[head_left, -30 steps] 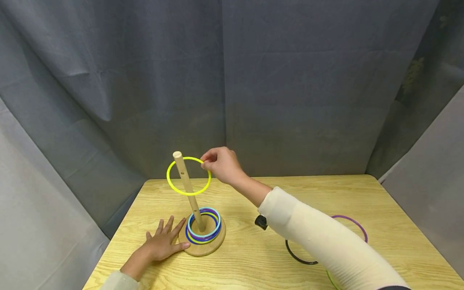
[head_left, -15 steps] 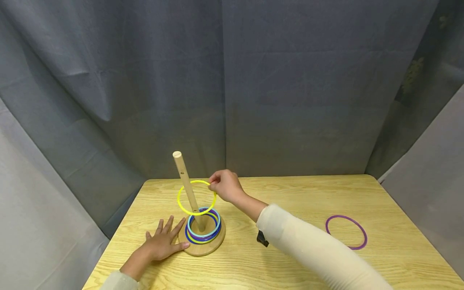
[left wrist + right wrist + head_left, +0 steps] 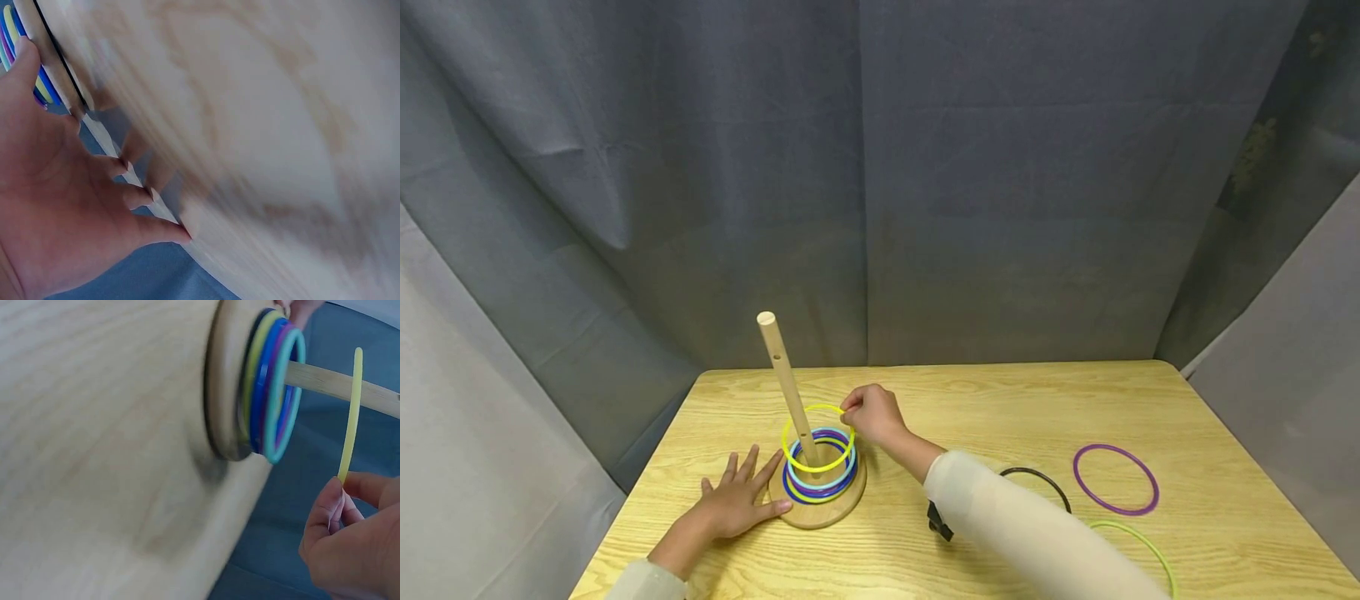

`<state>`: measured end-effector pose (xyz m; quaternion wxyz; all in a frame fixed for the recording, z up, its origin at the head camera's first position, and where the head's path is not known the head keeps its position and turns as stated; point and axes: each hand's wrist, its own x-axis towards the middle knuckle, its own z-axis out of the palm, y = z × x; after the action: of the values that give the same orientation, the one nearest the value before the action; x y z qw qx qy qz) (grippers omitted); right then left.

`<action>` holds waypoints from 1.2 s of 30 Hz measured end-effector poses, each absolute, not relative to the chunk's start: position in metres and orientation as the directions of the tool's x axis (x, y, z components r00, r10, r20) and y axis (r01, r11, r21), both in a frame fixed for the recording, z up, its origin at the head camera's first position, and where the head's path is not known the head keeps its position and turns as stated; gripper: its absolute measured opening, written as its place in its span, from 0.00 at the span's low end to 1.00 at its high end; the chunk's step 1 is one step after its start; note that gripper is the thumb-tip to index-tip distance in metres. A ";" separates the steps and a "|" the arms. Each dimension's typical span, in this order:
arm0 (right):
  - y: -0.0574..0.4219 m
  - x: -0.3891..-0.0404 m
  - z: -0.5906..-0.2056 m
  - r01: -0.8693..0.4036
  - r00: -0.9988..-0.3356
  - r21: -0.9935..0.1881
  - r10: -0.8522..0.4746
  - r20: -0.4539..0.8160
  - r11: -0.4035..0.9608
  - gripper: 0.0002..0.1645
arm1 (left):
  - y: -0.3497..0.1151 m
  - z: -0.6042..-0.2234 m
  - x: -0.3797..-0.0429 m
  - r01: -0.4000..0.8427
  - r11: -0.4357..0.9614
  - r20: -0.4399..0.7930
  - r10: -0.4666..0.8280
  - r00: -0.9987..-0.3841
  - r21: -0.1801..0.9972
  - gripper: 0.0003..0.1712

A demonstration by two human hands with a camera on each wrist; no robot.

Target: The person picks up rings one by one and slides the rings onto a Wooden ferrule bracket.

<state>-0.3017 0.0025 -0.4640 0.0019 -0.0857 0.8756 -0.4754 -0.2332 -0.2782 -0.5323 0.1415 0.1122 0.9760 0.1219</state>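
Yellow ring [image 3: 353, 415] circling post [image 3: 786, 379] above stacked rings [image 3: 265, 387]; we're pinching it in right hand [image 3: 874, 414], resting left hand [image 3: 735, 508] spread at base [image 3: 835, 517] edge, gripping nothing. We're judging slow, level, centred lowering best.

Your left hand [image 3: 737, 504] lies just left of the base [image 3: 822, 519], touching its rim. The peg [image 3: 786, 379] stands on that base, stacked rings [image 3: 817, 494] around its foot. Above them, your right hand [image 3: 875, 417] holds another ring [image 3: 817, 471] around the peg. Well right, on the table [image 3: 992, 408], lie three loose rings [image 3: 1105, 447]; your right sleeve [image 3: 1015, 518] hides parts of two, so whether those touch is unclear.
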 end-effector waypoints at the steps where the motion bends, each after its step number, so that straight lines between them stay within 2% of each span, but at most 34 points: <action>1: 0.002 -0.301 -0.467 -0.141 -0.987 -0.833 -0.145 0.074 0.535 0.03 | -0.278 -0.532 -0.233 0.184 0.945 -0.248 0.253 -0.935 0.271 0.54; 15: 0.002 -0.299 -0.504 -0.054 -0.995 -0.853 -0.101 0.002 0.518 0.04 | -0.276 -0.530 -0.232 0.184 0.940 -0.239 0.256 -0.937 0.286 0.53; 36: 0.004 -0.295 -0.515 -0.078 -0.995 -0.864 -0.098 0.033 0.497 0.06 | -0.276 -0.529 -0.231 0.184 0.940 -0.238 0.257 -0.937 0.289 0.53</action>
<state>-0.2953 0.0038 -0.5155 0.0102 -0.0507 0.8652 -0.4987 -0.2309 -0.2762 -0.5294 0.1373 0.1131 0.9751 0.1321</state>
